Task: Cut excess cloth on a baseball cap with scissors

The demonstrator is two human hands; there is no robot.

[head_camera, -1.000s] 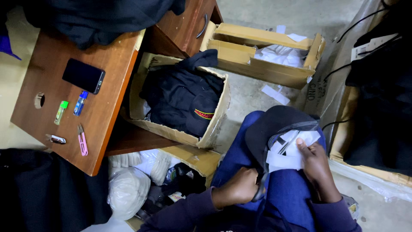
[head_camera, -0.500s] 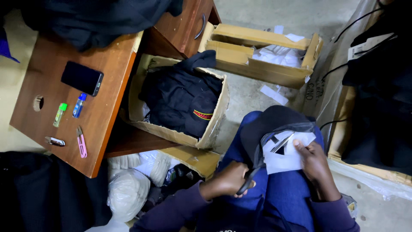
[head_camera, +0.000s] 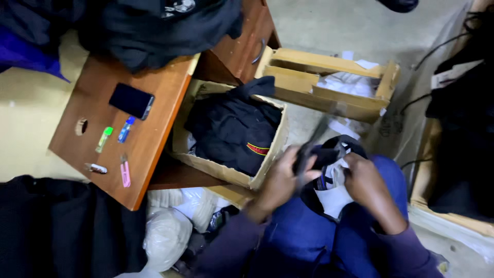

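Note:
I sit with a dark cap (head_camera: 329, 154) on my lap over blue trousers. White paper stuffing (head_camera: 332, 198) shows inside the cap. My left hand (head_camera: 285, 177) grips the cap's left side, its fingers curled over the dark fabric. My right hand (head_camera: 368, 185) holds the cap's right side, thumb against the white paper. Both hands are blurred. A cardboard box (head_camera: 206, 164) full of black garments (head_camera: 234, 128) stands just left of my left hand.
A brown wooden desk (head_camera: 149, 149) at left carries a black phone (head_camera: 131, 100), a green lighter (head_camera: 104, 139), a blue lighter (head_camera: 125, 129) and a pink cutter (head_camera: 125, 172). Dark clothes (head_camera: 154, 25) pile on top. An open cardboard box (head_camera: 329, 85) lies beyond; plastic bags (head_camera: 167, 237) below.
My left hand has risen from my thigh to the cap's left side. The cap has been lifted and gathered, hiding much of the white paper. The camera moved closer.

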